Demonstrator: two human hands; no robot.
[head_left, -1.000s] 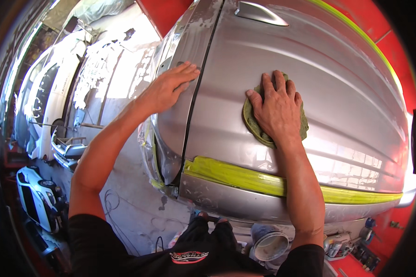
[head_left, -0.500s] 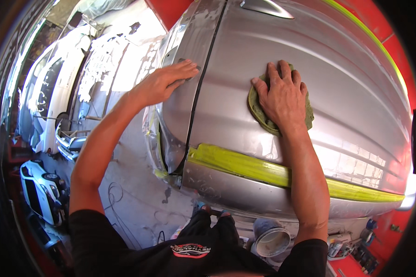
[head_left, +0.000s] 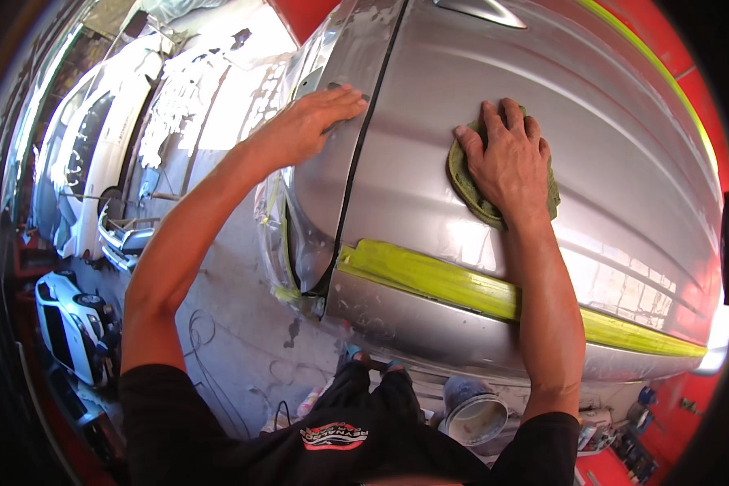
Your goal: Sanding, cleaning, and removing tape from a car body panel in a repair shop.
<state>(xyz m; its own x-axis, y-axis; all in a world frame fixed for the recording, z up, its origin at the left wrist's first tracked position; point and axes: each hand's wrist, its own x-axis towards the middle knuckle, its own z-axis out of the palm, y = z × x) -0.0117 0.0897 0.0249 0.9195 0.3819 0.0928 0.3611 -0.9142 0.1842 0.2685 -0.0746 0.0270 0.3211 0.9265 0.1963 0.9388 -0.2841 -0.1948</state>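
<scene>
My right hand (head_left: 510, 162) presses a round, olive-green pad (head_left: 480, 209) onto the silver vehicle panel (head_left: 429, 130), its fingers curved over the top. My left hand (head_left: 316, 117) has its fingers stretched out at the narrower strip of bodywork (head_left: 320, 202) left of a dark seam; whether the fingertips touch it is unclear. Wide yellow-green masking tape (head_left: 429, 275) runs along the panel's near edge, beneath my right forearm. A chrome-edged fin (head_left: 486, 12) sits near the top of the view.
A white car (head_left: 97, 162) and a smaller white car (head_left: 65, 316) stand to the left, with loose bumper parts (head_left: 125, 235). Cables lie on the concrete floor (head_left: 243, 340). A bucket (head_left: 474, 417) is by my feet; cans and tools (head_left: 632, 445) sit at lower right.
The whole panel has shifted up and rightward in the view, along with both hands and the pad. Against the panel itself, the pad has moved only slightly.
</scene>
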